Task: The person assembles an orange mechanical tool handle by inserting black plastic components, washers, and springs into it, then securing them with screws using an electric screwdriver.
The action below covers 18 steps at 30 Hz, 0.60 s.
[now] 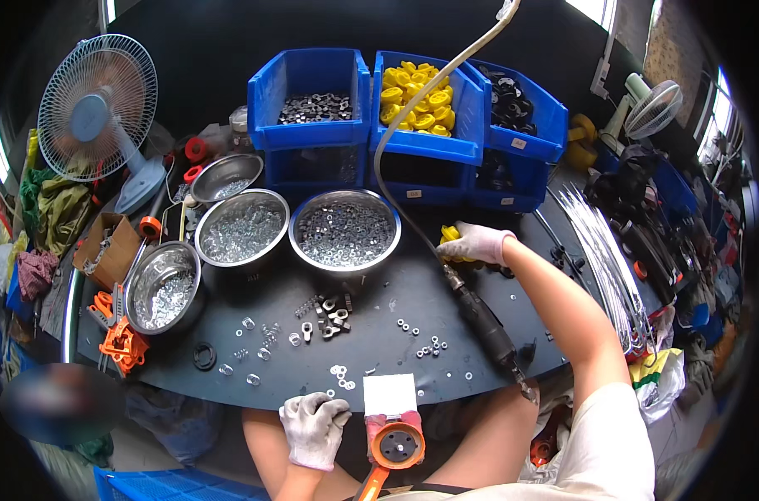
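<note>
My right hand (477, 244), in a pale work glove, reaches to the back right of the table. Its fingers close on yellow plastic knobs (449, 235); how many is hidden by the glove. Near the front edge my left hand (314, 430), gloved too, is curled closed above my lap, and whatever its fingers may hold is hidden. Beside it, an orange part with a round black disc (397, 443) and an orange handle sits against a white block (389, 394) at the table edge. A black power driver (486, 327) on a pale hose lies between my hands.
Blue bins (309, 136) stand at the back, with nuts, yellow knobs (417, 96) and black parts. Metal bowls (346, 265) of small hardware sit at the left. Springs (270, 334), washers (342, 376) and metal pieces (332, 316) lie about. Long white strips (601, 259) lie at right.
</note>
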### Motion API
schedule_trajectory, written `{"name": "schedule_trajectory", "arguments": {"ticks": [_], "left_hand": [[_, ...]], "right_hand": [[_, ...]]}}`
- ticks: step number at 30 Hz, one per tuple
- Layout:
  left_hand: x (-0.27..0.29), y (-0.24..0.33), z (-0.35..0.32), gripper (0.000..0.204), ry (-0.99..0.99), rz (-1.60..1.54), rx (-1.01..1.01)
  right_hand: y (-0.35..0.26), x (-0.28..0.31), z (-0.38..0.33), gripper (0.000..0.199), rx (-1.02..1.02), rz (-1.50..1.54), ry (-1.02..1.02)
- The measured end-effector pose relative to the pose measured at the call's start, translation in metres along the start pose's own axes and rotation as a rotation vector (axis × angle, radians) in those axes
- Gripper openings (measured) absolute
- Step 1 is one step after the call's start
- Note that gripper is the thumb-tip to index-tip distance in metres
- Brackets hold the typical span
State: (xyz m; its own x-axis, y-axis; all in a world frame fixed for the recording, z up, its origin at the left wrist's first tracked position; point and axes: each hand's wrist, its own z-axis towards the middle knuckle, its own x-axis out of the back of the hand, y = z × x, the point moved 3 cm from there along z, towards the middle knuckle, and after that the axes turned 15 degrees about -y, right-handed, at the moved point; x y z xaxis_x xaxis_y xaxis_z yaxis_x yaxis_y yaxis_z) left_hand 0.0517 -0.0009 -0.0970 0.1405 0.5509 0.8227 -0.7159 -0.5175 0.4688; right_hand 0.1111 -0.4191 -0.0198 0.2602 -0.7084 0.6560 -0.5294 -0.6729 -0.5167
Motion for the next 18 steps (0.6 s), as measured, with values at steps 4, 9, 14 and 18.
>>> {"name": "schedule_trajectory", "arguments": {"ticks": [4, 9, 14, 18], "left_hand": [[-0.002, -0.002, -0.001, 0.023, 0.006, -0.004, -0.005], [0.0, 0.0, 0.0, 0.023, 0.011, 0.008, -0.01], [-0.001, -0.003, -0.002, 0.022, -0.006, 0.027, 0.013], [-0.006, -0.004, 0.0, 0.025, -0.012, 0.025, 0.016]], "right_hand": [[-0.021, 0.008, -0.007, 0.072, -0.128, -0.155, -0.139], [-0.076, 0.062, -0.034, 0.07, 0.202, -0.391, 0.06], [-0.129, 0.144, 0.028, 0.066, 0.163, -0.332, 0.595], [-0.138, 0.16, 0.092, 0.097, 0.035, -0.241, 0.395]]}}
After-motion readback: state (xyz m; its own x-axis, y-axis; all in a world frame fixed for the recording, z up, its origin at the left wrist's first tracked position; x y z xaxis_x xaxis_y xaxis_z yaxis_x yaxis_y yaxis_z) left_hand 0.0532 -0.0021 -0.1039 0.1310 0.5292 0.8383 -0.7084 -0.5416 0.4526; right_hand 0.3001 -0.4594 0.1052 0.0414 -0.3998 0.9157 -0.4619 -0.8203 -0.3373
